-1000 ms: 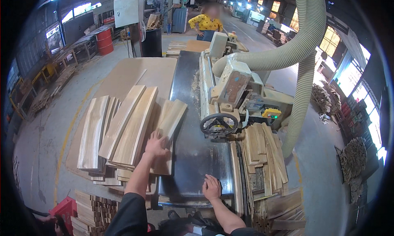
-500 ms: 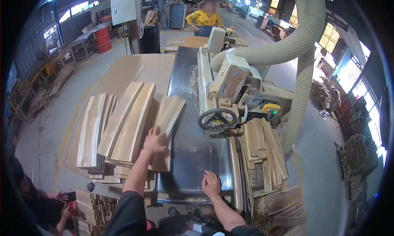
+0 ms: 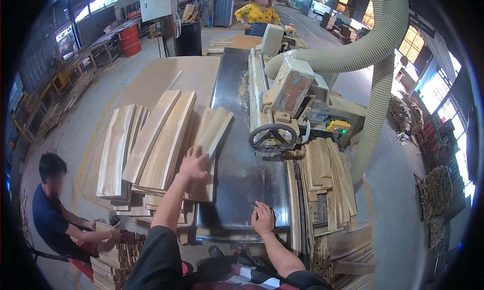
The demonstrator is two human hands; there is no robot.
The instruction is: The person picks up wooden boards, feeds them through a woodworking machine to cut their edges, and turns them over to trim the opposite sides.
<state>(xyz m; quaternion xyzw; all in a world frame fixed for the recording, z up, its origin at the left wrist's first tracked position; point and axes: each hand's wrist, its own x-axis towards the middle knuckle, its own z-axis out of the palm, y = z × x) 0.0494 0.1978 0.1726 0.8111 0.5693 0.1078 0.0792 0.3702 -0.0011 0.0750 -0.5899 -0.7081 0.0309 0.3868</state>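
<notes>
At the far left a crouching person in a dark blue shirt (image 3: 50, 217) is seen, both hands placed on a low stack of short wood blocks (image 3: 118, 254). Next to the right, a fan of long pale wooden boards (image 3: 151, 141) is piled on a sheet of plywood (image 3: 174, 75) beside the machine. The left hand (image 3: 193, 164) is laid flat with fingers spread on the rightmost board (image 3: 209, 149) of the pile, pressed on it rather than closed round it; this board is lying with its near end overlapping the left edge of the dark steel machine table (image 3: 242, 174) and its far end angled up and to the right.

Further right, the right hand (image 3: 262, 218) is rested palm down on the near part of the table, fingers loosely open, nothing being held. Beyond it a black handwheel (image 3: 274, 137) is mounted on the beige body of the woodworking machine (image 3: 292, 96), from which a ribbed dust hose (image 3: 375, 53) is led upward. Just right of the table a stack of planed boards (image 3: 325, 181) is seen. At the far end of the machine a person in a yellow top (image 3: 257, 15) is standing.
</notes>
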